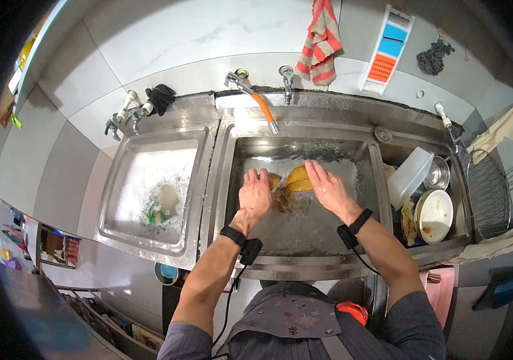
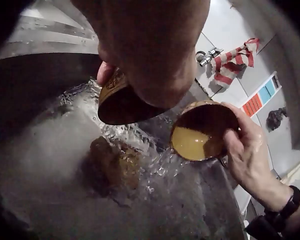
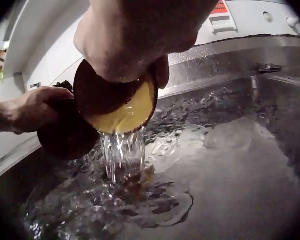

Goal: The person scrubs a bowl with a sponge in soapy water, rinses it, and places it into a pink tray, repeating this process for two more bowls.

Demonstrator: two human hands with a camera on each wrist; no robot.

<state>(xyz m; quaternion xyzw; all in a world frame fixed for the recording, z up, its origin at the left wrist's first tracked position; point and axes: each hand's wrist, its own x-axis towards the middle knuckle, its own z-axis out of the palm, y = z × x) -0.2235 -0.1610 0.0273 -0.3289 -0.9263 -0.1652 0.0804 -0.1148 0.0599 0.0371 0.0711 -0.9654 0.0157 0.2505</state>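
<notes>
Over the middle basin, my left hand [image 1: 255, 195] grips a brown bowl [image 1: 274, 180] by its edge. This bowl [image 2: 127, 107] is tipped, its inside dark in the left wrist view and its outer side patterned. My right hand [image 1: 329, 191] holds a yellow bowl [image 1: 298, 179], thumb at the rim. Tilted too, the yellow bowl [image 3: 124, 116] pours a stream of water in the right wrist view. Below both bowls, a brownish thing [image 2: 115, 162] lies under the rippling water; its kind cannot be made out.
A faucet with an orange hose [image 1: 262, 108] hangs over the middle basin's back. To the left, another basin [image 1: 107, 225] has sudsy water and a green item. The right-hand compartment holds a white bowl [image 1: 442, 207], a metal bowl [image 1: 437, 174] and a white container [image 1: 409, 177].
</notes>
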